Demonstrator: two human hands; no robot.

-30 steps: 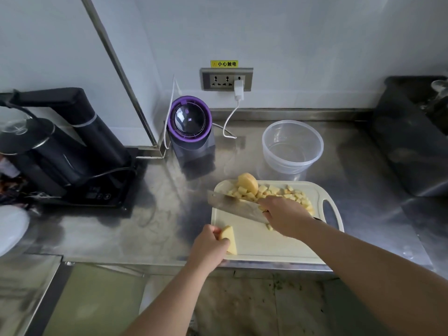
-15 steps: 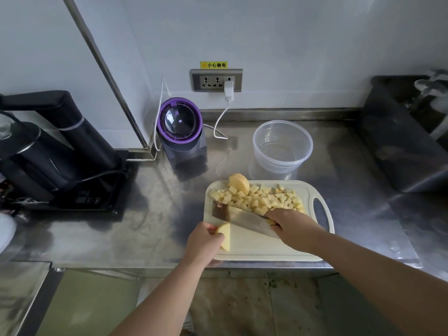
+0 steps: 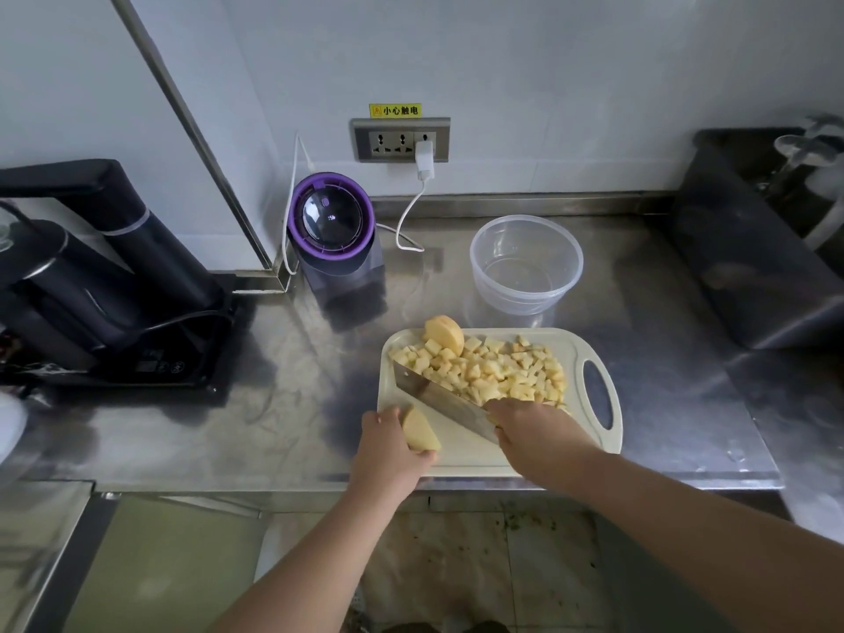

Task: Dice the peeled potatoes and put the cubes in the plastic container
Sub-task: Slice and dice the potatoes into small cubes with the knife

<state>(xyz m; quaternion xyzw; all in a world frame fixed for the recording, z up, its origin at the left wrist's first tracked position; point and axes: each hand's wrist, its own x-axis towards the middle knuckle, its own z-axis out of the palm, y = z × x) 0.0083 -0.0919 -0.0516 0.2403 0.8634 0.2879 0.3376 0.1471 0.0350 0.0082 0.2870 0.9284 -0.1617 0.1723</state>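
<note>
The left grip [image 3: 388, 454] holds a potato wedge [image 3: 420, 432] at the near-left corner of the board [image 3: 461, 456]; the right grip [image 3: 534, 431] holds the knife [image 3: 434, 397] (blade against the cubes [image 3: 498, 367]). The container [image 3: 525, 267] stands on the surface [image 3: 297, 404] just behind it.

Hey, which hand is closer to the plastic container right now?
Right. The right hand, gripping the knife, is over the board almost straight in front of the container. The left hand, holding a potato piece, sits at the board's near-left corner, farther off.
</note>
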